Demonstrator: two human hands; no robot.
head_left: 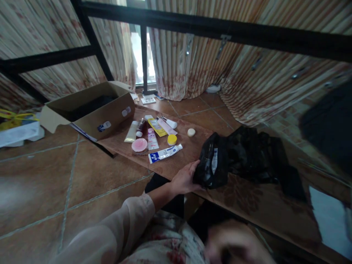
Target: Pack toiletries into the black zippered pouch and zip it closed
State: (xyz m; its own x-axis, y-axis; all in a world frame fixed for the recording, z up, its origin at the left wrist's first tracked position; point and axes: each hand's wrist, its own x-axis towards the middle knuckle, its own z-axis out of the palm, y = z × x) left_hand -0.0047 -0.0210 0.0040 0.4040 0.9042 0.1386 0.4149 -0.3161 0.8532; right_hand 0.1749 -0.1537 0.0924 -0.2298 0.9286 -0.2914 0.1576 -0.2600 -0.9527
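**Left hand steadies the black pouch at the table's edge**

The left hand [184, 179] reaches across from the sleeve and rests against the near side of a black pouch [211, 165], fingers spread along its side and the thumb toward the table [176, 165] edge. It reads as a bracing hold, not a lift: the pouch sits on the table, and the hand presses on the side where it could slide off the front edge. Whether the fingers close around any part of it cannot be told.

The pouch stands at the front of the table, touching a heap of black cloth [253, 154] behind and to its right.

The right hand [233, 244] is a blur low in the view, near the person's lap and away from everything on the table; its fingers cannot be made out.

Left of the pouch, well apart from it, tubes [165, 153] and small jars are laid out in a loose cluster, flat and side by side, so each one can be seen. A pink-lidded jar [139, 145] and a yellow cap [172, 139] lie among them. An open box [90, 108] sits at the far left end.
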